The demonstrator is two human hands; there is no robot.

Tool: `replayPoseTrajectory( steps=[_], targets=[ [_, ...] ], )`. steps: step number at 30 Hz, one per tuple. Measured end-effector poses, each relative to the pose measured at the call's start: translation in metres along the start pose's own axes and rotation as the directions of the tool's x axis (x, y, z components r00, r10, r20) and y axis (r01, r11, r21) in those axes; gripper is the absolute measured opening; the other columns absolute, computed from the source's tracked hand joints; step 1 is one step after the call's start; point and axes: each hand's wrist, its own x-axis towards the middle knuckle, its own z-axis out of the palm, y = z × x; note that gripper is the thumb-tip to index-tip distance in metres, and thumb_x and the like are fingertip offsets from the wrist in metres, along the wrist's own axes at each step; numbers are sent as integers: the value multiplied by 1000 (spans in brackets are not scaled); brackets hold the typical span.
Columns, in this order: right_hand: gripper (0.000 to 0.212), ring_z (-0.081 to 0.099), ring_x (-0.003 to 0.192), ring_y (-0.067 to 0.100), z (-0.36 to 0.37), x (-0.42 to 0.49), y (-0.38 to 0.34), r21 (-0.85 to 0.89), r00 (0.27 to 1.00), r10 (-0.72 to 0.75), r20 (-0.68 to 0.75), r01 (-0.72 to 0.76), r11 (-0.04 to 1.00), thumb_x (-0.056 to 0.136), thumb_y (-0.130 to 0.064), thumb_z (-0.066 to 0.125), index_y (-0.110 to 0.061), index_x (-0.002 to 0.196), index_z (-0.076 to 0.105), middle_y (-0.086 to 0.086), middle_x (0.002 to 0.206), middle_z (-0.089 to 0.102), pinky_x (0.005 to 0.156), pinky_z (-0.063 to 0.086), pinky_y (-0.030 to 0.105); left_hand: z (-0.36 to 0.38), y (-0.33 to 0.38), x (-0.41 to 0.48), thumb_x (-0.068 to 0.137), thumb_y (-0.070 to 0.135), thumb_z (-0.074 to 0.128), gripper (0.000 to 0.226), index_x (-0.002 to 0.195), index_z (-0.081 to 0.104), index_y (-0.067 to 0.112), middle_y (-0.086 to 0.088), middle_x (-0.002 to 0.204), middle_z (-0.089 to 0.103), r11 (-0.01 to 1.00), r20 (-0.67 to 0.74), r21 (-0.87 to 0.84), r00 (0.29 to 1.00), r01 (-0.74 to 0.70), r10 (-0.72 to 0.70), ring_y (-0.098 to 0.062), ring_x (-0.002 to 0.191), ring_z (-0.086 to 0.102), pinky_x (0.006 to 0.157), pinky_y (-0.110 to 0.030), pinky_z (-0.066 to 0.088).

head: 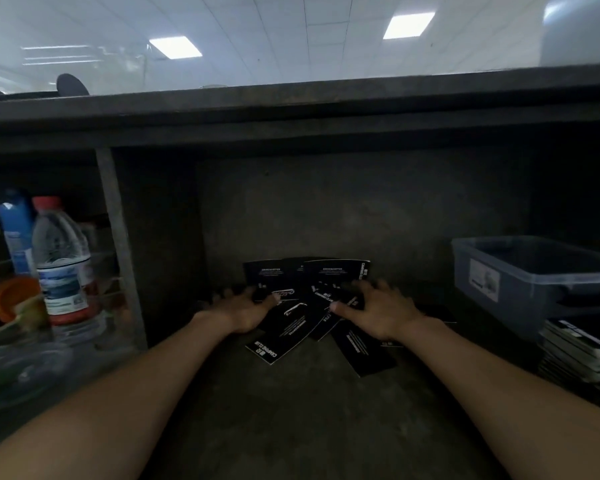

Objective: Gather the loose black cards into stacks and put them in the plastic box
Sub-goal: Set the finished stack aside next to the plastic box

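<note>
Saw two bare forearms nearest, the left forearm (118, 393) and the right forearm (499, 393), running from the lower corners toward the middle of a dark recess. Found its floor, a dull, scuffed grey surface (309, 420), spreading across the whole lower view, closed behind by a rough dark back wall (326, 209) and roofed by a thick dark slab (291, 105). Glimpsed above the slab a white tiled ceiling (291, 36) with two lit square light panels (175, 46). Noted a grey upright post (118, 244) dividing off a cluttered bay at left.

Spotted the plastic box (520, 271), translucent blue-grey, labelled on its end, standing at right, well apart from the hands; could not tell what it held. Made out a neat stack of cards (575, 348) just in front of the box. Picked out, in the left bay, a clear water bottle (63, 265) with a red cap, a blue bottle (14, 230) behind it and an orange lid (11, 296) beside it.

Found the black cards (291, 330), white-lettered, strewn and overlapping at the middle of the surface, some leaning on the back wall. Saw the left hand (243, 311) and the right hand (378, 313) laid palm-down on the pile, fingers spread wide, gripping nothing, though blurred.
</note>
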Motion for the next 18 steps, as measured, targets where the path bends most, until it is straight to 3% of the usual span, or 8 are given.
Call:
replayPoseTrajectory(
  steps=[3,5,7,9,12,15,18],
  targets=[
    [98,21,147,33,3,1,-3,-32,997,3,77,-1,999,69,-97,23,-47,153,14,5,162,20,115,19,56,-6,10,0,64,99,6,97,149,22,53,-9,165,17,997,0,-25,997,-73,73,-40,149,13,117,-61,17],
    [98,21,148,30,2,0,-3,-37,996,0,87,3,999,70,-96,22,-46,154,15,2,163,21,115,19,55,-11,22,-5,63,99,7,98,145,32,52,-6,162,26,993,-13,46,994,-108,109,-38,147,22,113,-56,26],
    [94,29,145,28,-2,-1,-2,-8,998,-16,57,16,1000,73,-94,26,-44,152,23,0,161,28,114,26,51,-16,29,-8,75,92,19,87,141,46,41,-3,153,44,988,-81,47,985,-148,151,-31,138,42,106,-46,38],
    [85,38,140,27,-5,-2,-2,49,1000,-20,2,20,999,78,-89,31,-42,148,35,1,156,38,111,33,48,-21,30,-4,90,73,37,63,130,58,28,-5,135,61,978,-228,-35,955,-205,192,-27,123,57,97,-37,48],
    [76,40,137,29,-5,-3,-2,87,998,0,-65,6,996,82,-83,36,-37,142,42,5,150,41,109,35,48,-26,28,12,98,49,49,47,134,56,20,-15,134,55,969,-398,-18,891,-247,220,-34,125,51,101,-38,46],
    [79,38,138,29,-3,-4,-3,81,998,-13,-62,18,997,81,-84,39,-38,145,38,3,152,37,110,33,49,-25,33,27,98,43,53,50,143,47,24,-15,142,45,949,-371,-33,885,-314,281,-34,135,40,111,-40,38],
    [81,35,140,28,-1,-4,-3,81,999,-14,-39,17,997,79,-86,38,-41,147,34,2,154,35,111,30,51,-17,43,39,94,43,59,54,143,46,26,-13,139,45,937,-369,-5,872,-349,323,-33,133,41,109,-40,40]
  ],
)
